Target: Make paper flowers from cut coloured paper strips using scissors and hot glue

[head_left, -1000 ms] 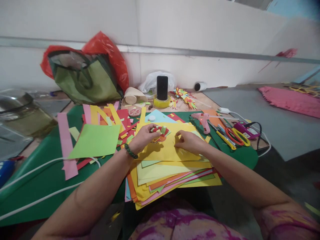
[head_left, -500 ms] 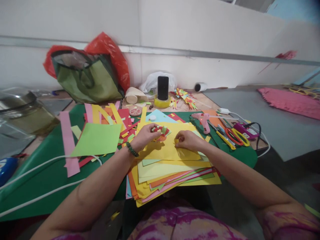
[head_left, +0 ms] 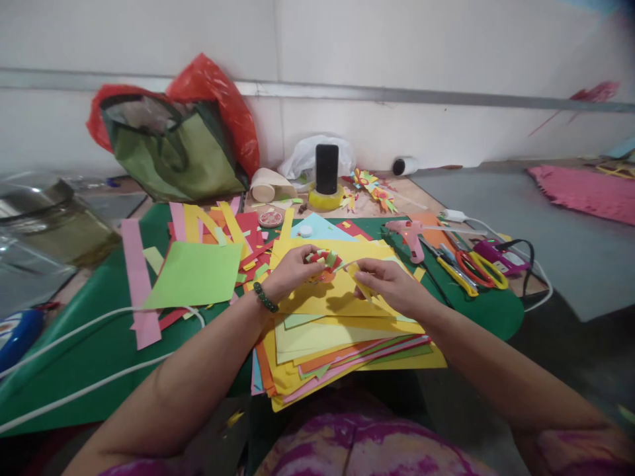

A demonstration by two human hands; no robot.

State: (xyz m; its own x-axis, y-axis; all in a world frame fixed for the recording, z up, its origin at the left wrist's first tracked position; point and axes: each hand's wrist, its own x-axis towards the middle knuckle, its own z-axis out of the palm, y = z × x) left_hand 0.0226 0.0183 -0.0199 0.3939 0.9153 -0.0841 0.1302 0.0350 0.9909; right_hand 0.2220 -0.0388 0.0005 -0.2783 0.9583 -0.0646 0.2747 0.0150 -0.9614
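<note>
Head view: left fingers [head_left: 304, 254] pinch the ornament [head_left: 331, 260] edgewise, likely leaving its face clear, right fingers [head_left: 373, 267] gripping yellow paper [head_left: 352, 270].

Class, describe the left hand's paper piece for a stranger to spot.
Find the coloured paper stack on the green tabletop. Over its yellow sheet, the left hand holds the paper piece: small, with red and green patches, unlike that plain sheet.

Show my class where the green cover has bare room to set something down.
Bare green cover lies between strands of white cable, left of the long pink strip, and below the scissors. Crowded: around the left hand, right hand and paper stack.
</note>
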